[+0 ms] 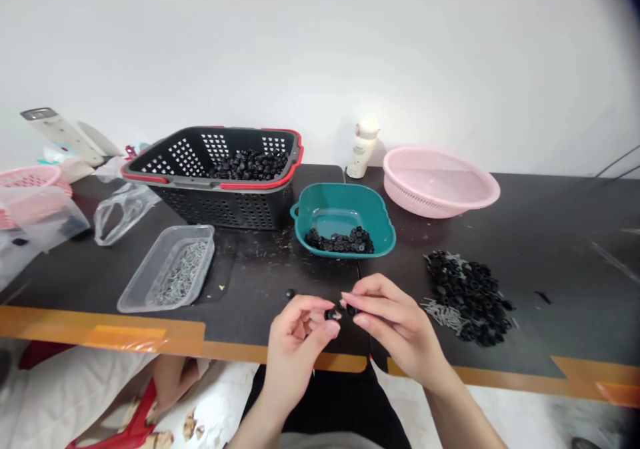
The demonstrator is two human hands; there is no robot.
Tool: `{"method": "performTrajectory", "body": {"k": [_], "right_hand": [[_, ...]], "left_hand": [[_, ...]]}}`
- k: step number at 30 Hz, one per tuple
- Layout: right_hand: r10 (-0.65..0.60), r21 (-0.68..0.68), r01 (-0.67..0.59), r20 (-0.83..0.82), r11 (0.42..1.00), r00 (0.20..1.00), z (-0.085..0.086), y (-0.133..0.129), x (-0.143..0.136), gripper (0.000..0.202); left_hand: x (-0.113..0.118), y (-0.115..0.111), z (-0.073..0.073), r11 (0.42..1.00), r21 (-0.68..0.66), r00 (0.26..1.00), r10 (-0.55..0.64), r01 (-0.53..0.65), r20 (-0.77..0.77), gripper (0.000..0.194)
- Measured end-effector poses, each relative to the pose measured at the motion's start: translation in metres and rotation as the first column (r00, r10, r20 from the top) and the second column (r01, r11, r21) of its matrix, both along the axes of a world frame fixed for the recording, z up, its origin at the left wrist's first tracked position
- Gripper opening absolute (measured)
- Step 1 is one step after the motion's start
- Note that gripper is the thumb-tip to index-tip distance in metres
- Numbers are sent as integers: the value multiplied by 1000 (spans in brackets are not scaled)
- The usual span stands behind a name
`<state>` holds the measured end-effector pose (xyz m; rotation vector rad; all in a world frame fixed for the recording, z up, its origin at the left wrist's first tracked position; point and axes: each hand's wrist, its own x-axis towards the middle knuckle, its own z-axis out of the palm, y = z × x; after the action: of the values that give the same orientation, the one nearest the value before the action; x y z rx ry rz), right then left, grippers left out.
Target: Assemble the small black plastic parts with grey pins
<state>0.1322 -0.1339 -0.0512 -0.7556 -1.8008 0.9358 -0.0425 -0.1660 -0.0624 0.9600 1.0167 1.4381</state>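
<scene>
Near the table's front edge, my left hand (304, 335) pinches a small round black plastic part (332, 314) between thumb and fingers. Close beside it, my right hand (387, 312) pinches another small black part (352, 309), mostly covered by the fingertips. The two parts are held almost together; whether they touch I cannot tell. Behind my hands is a teal basin (330, 199) with black ring-like pieces (345, 241) at its bottom. To the right of my right hand lies a pile of black parts (465, 295) with metal screws or pins (444, 315) among them.
A black basket (235, 205) with red handles holds many black parts. In front of it stands a clear tray (137, 289) of metal screws or pins. A pink colander (435, 199) and a cream bottle (363, 150) stand at the back. Another person's leg (173, 385) shows below left.
</scene>
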Motion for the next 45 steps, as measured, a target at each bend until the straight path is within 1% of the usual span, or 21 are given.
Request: {"method": "performTrajectory", "body": {"k": [2,4,5,6,8,11,14,18,21,25,29,33,37,41,45], "right_hand": [[17,-127,-37,-154,991,988,-3,-2,-5,41],[8,-256,-95,-321,962,947,-4,-3,-11,41],[-4,-300,-123,-388,946,922,-4,-3,-14,39],[-14,-324,-143,-438,935,899,-4,-3,-16,37],[-28,-336,-156,-484,929,874,-2,-3,-20,36],[-32,-321,-139,-475,937,880,1,-3,-23,39],[-31,-299,-121,-456,947,889,3,-5,-23,39],[-35,-284,-107,-452,953,892,3,-8,-25,32],[-47,-290,-100,-460,952,886,2,-10,-27,26],[-72,-298,-79,-465,951,882,2,-11,-28,26],[-71,-293,-78,-466,953,882,3,-10,-28,30],[-58,-292,-93,-468,952,882,3,-10,-28,30],[-72,-286,-77,-477,955,876,2,-11,-29,27],[-89,-282,-61,-490,958,867,3,-13,-30,24],[-81,-326,-98,-494,940,866,3,-15,-31,23]], "left_hand": [[0,0,2,1000,-8,1000,10,-10,14,15],[0,-1,2,1000,-18,1000,13,-13,18,15],[-1,-1,2,1000,-21,1000,14,-14,14,14],[-2,-1,2,1000,-24,1000,17,-17,7,14],[-4,-1,2,999,-34,1000,16,-16,-10,14],[-6,0,4,999,-50,1000,-8,8,0,13],[-5,1,7,998,-59,998,-21,25,64,13],[-5,2,7,996,-74,985,-43,56,168,17],[-7,2,7,991,-95,977,-72,92,200,23],[-9,1,11,985,-129,979,-90,114,181,28],[-9,1,17,974,-171,975,-115,148,188,32],[-11,0,16,970,-155,970,-158,188,187,30],[-12,0,12,975,-143,975,-145,170,170,32],[-10,1,13,974,-172,978,-121,151,169,38],[-7,1,14,974,-183,982,-106,135,159,42]]}}
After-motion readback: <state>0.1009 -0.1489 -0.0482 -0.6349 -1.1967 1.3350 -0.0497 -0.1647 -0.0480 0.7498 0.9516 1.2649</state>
